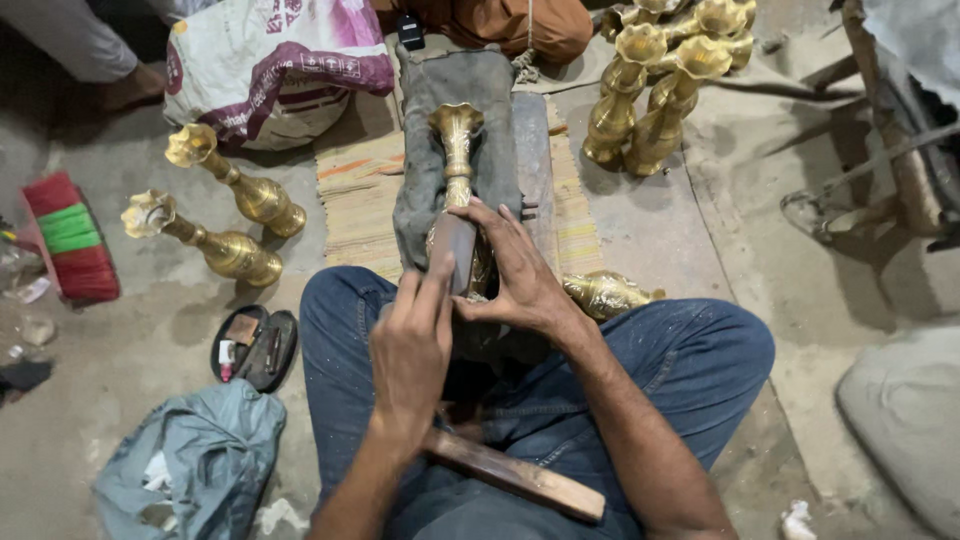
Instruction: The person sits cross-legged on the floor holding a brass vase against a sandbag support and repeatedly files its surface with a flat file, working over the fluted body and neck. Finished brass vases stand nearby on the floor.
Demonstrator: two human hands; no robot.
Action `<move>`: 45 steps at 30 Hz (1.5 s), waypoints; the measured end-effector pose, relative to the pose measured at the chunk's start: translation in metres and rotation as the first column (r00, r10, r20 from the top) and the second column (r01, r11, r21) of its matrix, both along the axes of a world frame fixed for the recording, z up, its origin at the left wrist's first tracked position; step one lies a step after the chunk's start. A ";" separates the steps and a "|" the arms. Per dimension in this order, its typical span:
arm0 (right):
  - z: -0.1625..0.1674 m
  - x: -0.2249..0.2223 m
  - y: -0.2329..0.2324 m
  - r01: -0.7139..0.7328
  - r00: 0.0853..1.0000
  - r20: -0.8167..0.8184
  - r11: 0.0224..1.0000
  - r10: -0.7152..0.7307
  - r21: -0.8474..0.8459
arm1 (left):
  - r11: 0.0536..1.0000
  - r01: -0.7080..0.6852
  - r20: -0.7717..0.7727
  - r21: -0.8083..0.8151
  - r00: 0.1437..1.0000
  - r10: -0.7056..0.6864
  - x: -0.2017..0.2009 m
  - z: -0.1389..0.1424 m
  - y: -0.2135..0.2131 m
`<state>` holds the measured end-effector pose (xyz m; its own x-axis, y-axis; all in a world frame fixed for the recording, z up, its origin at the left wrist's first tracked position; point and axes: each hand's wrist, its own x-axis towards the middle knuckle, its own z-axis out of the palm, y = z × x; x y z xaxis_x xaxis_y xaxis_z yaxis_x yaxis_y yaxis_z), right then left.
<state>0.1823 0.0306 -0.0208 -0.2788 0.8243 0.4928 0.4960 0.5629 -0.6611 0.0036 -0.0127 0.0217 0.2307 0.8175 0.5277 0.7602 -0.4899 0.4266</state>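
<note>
A brass vase (457,150) with a flared, ruffled mouth lies lengthwise on a grey padded cloth (480,95) in front of my crossed legs. My right hand (515,270) presses flat on the vase's body. My left hand (410,350) grips a wooden-handled tool; its long brown handle (515,472) runs back over my lap and its dark flat head (455,250) rests against the vase. Another brass piece (605,293) lies beside my right knee.
Two finished brass vases (235,190) stand at the left and a cluster of several (660,80) at the back right. A printed sack (275,65), a red and green brush (68,235), a small tray of bits (255,345), a grey rag (195,455) and another person's foot (130,85) surround me.
</note>
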 end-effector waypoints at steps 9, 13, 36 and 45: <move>-0.001 0.000 0.002 -0.018 1.000 -0.012 1.000 0.018 0.006 | 1.000 -0.022 -0.032 0.008 0.999 0.022 0.004 0.001 0.015; -0.003 0.000 0.002 -0.010 1.000 0.008 1.000 0.009 0.022 | 1.000 -0.019 -0.005 0.011 1.000 0.019 0.001 0.003 0.002; -0.004 -0.001 0.003 0.007 1.000 -0.004 1.000 -0.007 0.022 | 1.000 -0.018 -0.006 0.011 1.000 0.018 0.001 0.004 0.009; -0.002 0.000 0.004 0.008 1.000 0.005 0.999 -0.008 0.034 | 0.999 -0.028 -0.034 0.034 0.999 0.029 0.001 -0.006 0.018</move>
<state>0.1819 0.0345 -0.0230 -0.2744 0.8095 0.5191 0.5039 0.5808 -0.6394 0.0047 0.0057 0.0161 0.2261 0.8061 0.5469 0.7880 -0.4814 0.3838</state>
